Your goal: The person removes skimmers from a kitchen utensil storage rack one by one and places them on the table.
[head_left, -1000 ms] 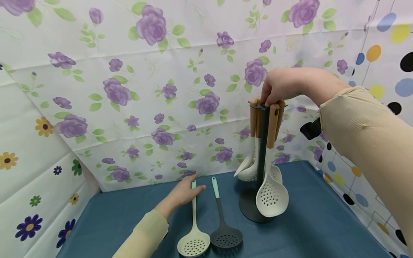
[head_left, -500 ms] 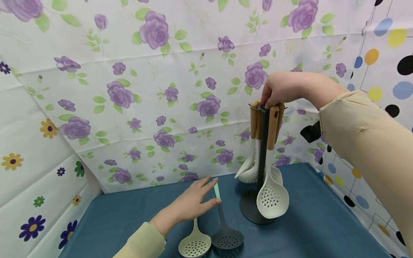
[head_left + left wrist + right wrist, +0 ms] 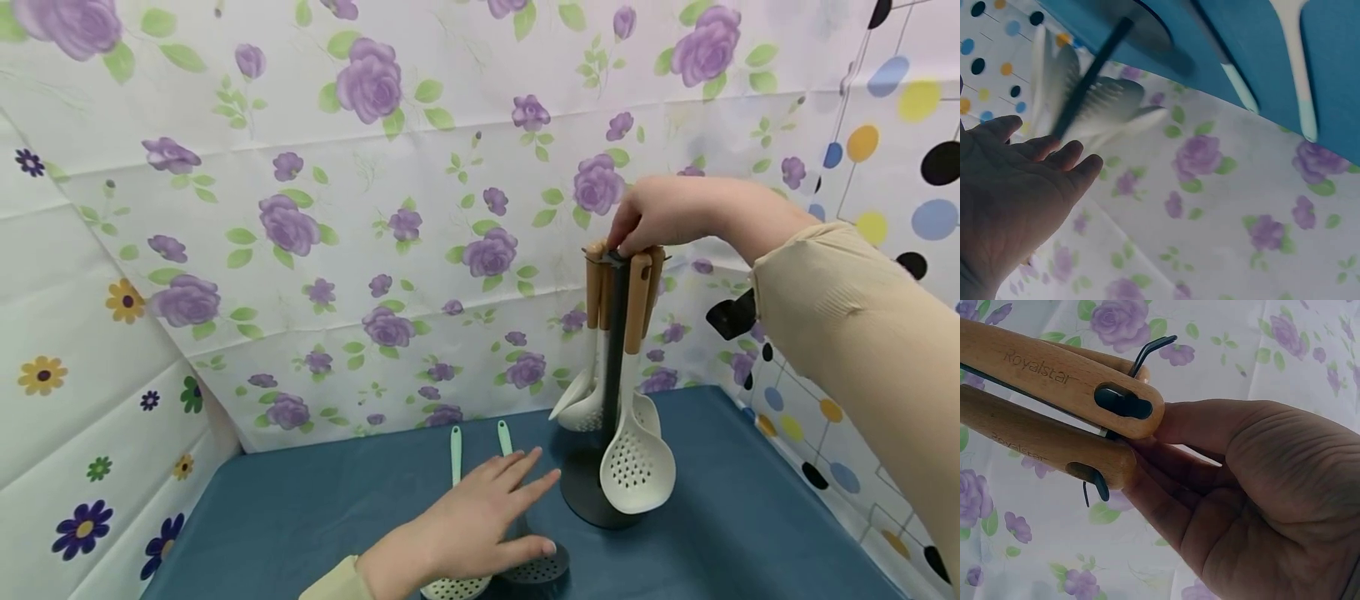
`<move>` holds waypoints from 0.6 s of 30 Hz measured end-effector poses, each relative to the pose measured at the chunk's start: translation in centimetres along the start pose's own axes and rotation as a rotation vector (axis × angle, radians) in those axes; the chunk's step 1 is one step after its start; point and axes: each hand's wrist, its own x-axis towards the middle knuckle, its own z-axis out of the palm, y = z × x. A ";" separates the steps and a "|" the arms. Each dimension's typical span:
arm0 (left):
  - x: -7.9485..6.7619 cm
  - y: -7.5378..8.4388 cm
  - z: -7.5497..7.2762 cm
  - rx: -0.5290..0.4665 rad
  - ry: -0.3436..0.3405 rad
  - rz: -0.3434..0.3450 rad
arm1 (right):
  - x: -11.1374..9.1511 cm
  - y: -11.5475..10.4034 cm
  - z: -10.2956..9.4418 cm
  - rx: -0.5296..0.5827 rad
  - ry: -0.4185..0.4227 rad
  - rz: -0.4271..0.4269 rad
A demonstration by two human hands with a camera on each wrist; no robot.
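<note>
My right hand (image 3: 667, 215) pinches the top of a black utensil stand (image 3: 617, 350), thumb and fingers curled at its hub. From the stand's hooks hang several white utensils with wooden handles (image 3: 1047, 375); a slotted spoon (image 3: 637, 471) faces the front. To the left, my left hand (image 3: 480, 517) hovers with fingers spread, holding nothing. Beneath it in the head view, and partly hidden, lie a cream skimmer (image 3: 456, 590) and a dark grey skimmer (image 3: 551, 567), both with mint handle ends. The left wrist view shows the same hand (image 3: 1019, 187) palm up, its fingertips overlapping the hanging utensils.
Blue cloth (image 3: 315, 508) covers the table. A flowered sheet (image 3: 337, 250) hangs close behind it, with a dotted sheet (image 3: 862, 375) at the right and another flowered sheet (image 3: 82, 400) at the left. The stand's round black base (image 3: 592, 496) rests near the back.
My left hand has moved right and nearer, from the cream skimmer's handle across the grey skimmer toward the stand, with fingers spreading. My right hand has stayed on the stand's top.
</note>
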 end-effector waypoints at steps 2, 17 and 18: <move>-0.1 0.6 0.3 0.012 -0.016 0.028 | -0.1 0.0 -0.1 0.001 0.015 -0.010; 0.0 1.7 0.7 0.007 -0.049 0.054 | 0.3 -0.9 0.7 0.098 -0.120 0.080; 0.0 1.8 0.7 0.000 -0.052 0.052 | 0.3 -0.9 0.8 0.099 -0.123 0.083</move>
